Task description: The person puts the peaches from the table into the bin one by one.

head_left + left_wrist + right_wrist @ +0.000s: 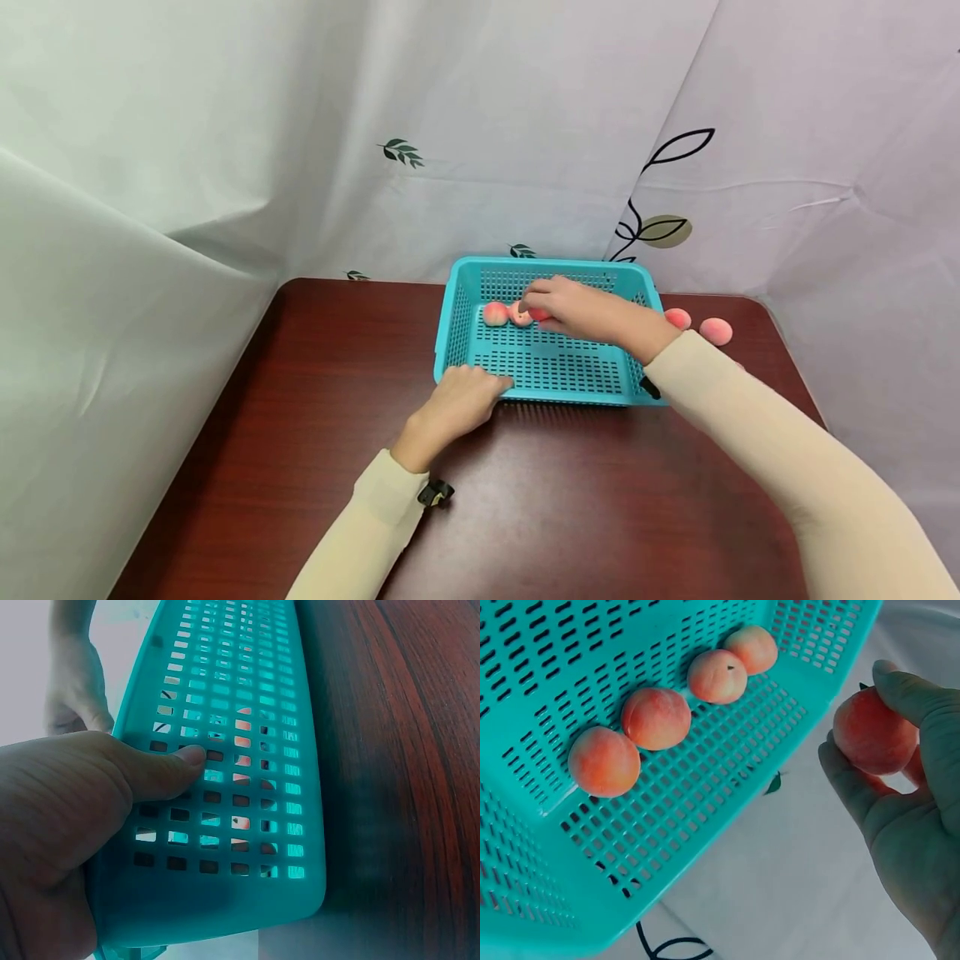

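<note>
A turquoise plastic basket [551, 393] with slotted walls stands at the back of the table. My left hand [463, 398] grips its near wall at the left corner, the thumb [169, 769] lying along the outer face; the other fingers are mostly hidden behind the wall in the left wrist view. My right hand [573, 310] is above the basket and holds a peach [875, 731] between thumb and fingers. Several peaches [656, 718] lie in a row on the basket floor along one long wall; in the head view the right hand covers some of them.
To the basket's right, more peaches [716, 331] lie on the dark red-brown table [322, 375], one partly behind the right sleeve. Hanging white cloth [487, 100] with leaf prints borders the table's back and sides.
</note>
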The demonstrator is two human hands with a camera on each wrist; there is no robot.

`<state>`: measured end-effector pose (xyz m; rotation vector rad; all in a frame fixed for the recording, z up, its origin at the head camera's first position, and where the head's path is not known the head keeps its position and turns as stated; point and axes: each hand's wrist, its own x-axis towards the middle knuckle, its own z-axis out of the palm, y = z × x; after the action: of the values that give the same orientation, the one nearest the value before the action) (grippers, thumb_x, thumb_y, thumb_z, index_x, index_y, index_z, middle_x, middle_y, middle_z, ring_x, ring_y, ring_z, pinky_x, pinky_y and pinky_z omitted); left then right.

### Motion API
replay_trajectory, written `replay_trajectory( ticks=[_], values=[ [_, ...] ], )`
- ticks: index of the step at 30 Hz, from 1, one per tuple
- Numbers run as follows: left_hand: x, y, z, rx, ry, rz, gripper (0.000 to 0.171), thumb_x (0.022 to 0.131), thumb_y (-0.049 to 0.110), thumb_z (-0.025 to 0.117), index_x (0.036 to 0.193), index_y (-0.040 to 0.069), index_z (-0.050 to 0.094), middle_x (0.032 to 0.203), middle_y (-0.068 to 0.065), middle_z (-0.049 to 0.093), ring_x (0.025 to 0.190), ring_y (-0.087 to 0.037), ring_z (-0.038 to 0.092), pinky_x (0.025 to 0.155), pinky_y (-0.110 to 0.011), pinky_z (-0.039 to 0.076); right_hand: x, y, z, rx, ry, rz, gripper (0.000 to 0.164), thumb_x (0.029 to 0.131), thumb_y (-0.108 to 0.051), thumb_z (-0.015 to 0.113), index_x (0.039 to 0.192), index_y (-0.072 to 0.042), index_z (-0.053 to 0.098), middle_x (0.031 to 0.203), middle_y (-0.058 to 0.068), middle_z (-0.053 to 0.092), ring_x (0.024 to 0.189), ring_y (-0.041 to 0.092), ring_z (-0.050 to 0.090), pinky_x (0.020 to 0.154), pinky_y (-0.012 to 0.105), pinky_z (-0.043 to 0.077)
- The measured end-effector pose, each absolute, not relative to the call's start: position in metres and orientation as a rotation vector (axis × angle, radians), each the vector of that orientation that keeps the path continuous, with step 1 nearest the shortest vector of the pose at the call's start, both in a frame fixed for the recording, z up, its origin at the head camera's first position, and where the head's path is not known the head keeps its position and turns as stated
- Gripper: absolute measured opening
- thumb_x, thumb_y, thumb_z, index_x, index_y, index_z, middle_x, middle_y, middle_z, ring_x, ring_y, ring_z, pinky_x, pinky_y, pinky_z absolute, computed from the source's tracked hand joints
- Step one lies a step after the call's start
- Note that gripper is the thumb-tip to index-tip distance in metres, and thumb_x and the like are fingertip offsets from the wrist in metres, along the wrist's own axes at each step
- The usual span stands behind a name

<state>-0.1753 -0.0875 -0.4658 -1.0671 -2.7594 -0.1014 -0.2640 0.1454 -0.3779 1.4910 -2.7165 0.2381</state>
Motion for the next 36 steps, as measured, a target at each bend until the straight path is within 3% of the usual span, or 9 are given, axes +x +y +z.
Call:
replay_trajectory(
  ticks=[5, 15, 23, 30, 36],
  values=[
    [-0.176, -0.087, -0.465, -1.077, -2.752, -0.104, 0.032, 0.096, 0.002, 0.061, 0.072, 0.021, 0.052, 0.056, 0.004, 0.035, 0.049, -0.013, 0.036, 0.046, -0.029, 0.018, -0.267, 0.135, -0.381, 1.537, -2.697, 0.268, 0.03, 0.094, -0.014, 0.077, 0.122, -0.008, 0.068, 0.127, 0.013, 0.064, 0.117, 0.032, 0.062, 0.099, 0.045, 0.054],
    [-0.174, -0.088, -0.466, -1.08, -2.736, -0.119, 0.036, 0.094, -0.001, 0.06, 0.069, 0.021, 0.046, 0.056, 0.007, 0.024, 0.05, -0.01, 0.024, 0.048, -0.027, 0.013, -0.275, 0.108, -0.397, 1.589, -2.757, 0.209, 0.031, 0.096, -0.011, 0.074, 0.125, -0.011, 0.066, 0.125, 0.01, 0.063, 0.109, 0.029, 0.062, 0.094, 0.041, 0.054],
    [-0.175, -0.086, -0.467, -1.086, -2.723, -0.122, 0.038, 0.092, -0.001, 0.061, 0.067, 0.021, 0.044, 0.055, 0.006, 0.026, 0.05, -0.009, 0.026, 0.047, -0.027, 0.014, -0.281, 0.094, -0.411, 1.634, -2.857, 0.167, 0.033, 0.096, -0.008, 0.072, 0.128, -0.012, 0.064, 0.139, 0.009, 0.06, 0.122, 0.031, 0.059, 0.101, 0.042, 0.051],
    [-0.175, -0.088, -0.465, -1.078, -2.729, -0.128, 0.035, 0.095, 0.002, 0.061, 0.069, 0.021, 0.049, 0.054, 0.006, 0.029, 0.048, -0.011, 0.029, 0.046, -0.027, 0.015, -0.287, 0.083, -0.421, 1.646, -2.963, 0.061, 0.033, 0.099, -0.014, 0.069, 0.132, -0.014, 0.063, 0.128, -0.001, 0.065, 0.106, 0.019, 0.062, 0.093, 0.036, 0.052],
    [-0.176, -0.089, -0.467, -1.079, -2.718, -0.126, 0.035, 0.095, 0.002, 0.062, 0.068, 0.021, 0.048, 0.055, 0.007, 0.026, 0.048, -0.01, 0.024, 0.046, -0.026, 0.014, -0.291, 0.07, -0.428, 1.735, -2.984, 0.027, 0.031, 0.099, -0.016, 0.07, 0.129, -0.012, 0.062, 0.124, 0.001, 0.064, 0.107, 0.016, 0.06, 0.093, 0.031, 0.051]
  ],
)
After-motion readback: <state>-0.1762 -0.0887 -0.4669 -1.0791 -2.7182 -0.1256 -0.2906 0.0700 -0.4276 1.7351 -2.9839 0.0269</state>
